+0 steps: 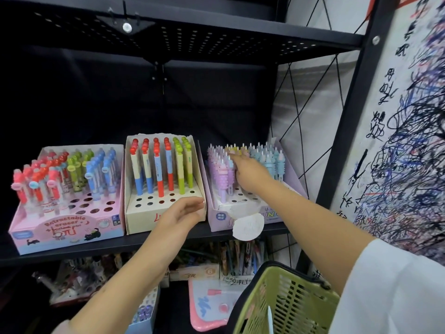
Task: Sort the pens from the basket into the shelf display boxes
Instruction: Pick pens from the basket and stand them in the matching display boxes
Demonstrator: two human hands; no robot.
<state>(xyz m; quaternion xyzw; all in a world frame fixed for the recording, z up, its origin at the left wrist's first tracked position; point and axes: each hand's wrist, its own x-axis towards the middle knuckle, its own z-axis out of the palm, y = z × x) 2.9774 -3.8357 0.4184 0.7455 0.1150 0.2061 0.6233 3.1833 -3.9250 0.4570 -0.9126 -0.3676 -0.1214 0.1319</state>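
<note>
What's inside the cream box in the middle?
The cream cardboard display box holds upright red-topped and green-topped pens in back rows, with empty round holes in front. The left hand covers its front right corner.

Pink display box point(67, 227) reads "Retractable eraser"; price tag point(210, 271) shows 6.

Both forearms are bare from wrist to elbow. The right arm point(301, 208) wears a loose white short fabric sleeve point(390, 285) ending near the elbow. No rings, watch or bracelets show on either hand.
</note>
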